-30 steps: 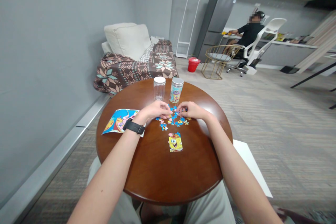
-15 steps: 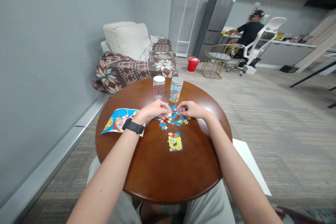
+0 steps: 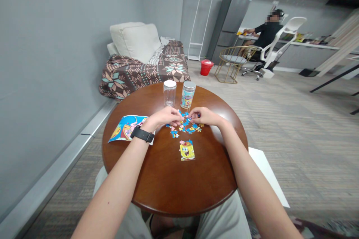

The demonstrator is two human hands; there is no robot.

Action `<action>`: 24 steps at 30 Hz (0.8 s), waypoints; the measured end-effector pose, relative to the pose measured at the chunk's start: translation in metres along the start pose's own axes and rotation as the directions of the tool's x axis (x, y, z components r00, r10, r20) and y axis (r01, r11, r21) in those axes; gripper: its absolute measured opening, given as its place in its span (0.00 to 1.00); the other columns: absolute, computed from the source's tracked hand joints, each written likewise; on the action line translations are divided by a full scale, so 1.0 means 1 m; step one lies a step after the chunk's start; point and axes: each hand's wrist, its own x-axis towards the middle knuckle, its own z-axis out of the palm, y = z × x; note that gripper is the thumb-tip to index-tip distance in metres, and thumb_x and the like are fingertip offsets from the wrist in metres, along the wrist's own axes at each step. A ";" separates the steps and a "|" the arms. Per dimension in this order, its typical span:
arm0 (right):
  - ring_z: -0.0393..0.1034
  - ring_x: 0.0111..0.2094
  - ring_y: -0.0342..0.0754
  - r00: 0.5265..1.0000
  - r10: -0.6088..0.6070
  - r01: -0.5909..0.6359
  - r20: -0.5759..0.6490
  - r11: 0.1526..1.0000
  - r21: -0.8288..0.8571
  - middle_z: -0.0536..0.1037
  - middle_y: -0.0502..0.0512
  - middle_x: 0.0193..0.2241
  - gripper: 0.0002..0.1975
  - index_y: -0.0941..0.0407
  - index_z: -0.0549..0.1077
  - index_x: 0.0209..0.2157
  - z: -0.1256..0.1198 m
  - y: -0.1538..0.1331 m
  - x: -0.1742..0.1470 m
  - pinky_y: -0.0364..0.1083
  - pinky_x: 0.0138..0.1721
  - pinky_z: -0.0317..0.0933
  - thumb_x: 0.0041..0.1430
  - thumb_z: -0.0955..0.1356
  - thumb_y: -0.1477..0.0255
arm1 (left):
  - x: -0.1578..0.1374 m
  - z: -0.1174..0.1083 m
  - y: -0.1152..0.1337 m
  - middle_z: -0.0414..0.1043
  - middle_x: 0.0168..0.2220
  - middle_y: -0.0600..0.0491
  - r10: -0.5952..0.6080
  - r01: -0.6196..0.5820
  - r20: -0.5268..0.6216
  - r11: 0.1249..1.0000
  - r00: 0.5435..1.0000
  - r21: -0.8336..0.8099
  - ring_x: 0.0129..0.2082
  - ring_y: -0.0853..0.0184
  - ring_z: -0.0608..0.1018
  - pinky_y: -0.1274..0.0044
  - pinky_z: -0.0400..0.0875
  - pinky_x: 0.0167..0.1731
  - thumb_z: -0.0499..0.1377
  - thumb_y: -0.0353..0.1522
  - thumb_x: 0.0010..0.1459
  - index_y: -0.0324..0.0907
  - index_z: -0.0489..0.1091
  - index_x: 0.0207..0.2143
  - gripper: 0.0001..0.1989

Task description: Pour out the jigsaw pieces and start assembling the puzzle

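Note:
My left hand (image 3: 169,116), with a black watch on its wrist, reaches into a loose heap of jigsaw puzzle pieces (image 3: 191,130). Its thumb and fingertips are closed together at a puzzle piece, mostly hidden by the fingers. From the other side of the heap, my right hand (image 3: 203,115) has its fingers curled in, and a bit of dark blue puzzle piece shows between them. Closer to me lies a joined part of the puzzle (image 3: 187,151), showing a yellow cartoon face. A colourful picture sheet (image 3: 126,129) is partly under my left forearm.
Behind the heap stand a clear jar (image 3: 169,95) with a white lid and a printed can (image 3: 188,96). They share a round brown table (image 3: 179,194). Beyond are a covered sofa (image 3: 146,73), a red bin (image 3: 206,67), a wire chair (image 3: 234,59) and a seated person (image 3: 267,31).
Both hands stay almost in place over the heap, with small finger movements. A yellowish piece by my left fingertips shows less than before. The joined part has not moved.

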 end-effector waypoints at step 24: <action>0.64 0.26 0.41 1.000 -0.009 0.009 -0.004 0.999 0.033 0.75 0.51 0.25 0.12 0.60 0.78 0.36 0.001 0.002 0.000 0.40 0.30 0.59 0.48 0.71 0.71 | 0.004 -0.002 -0.006 0.76 0.22 0.51 0.028 -0.028 0.014 0.999 1.000 -0.046 0.23 0.70 0.78 0.79 0.74 0.28 0.69 0.29 0.46 0.36 0.71 0.30 0.10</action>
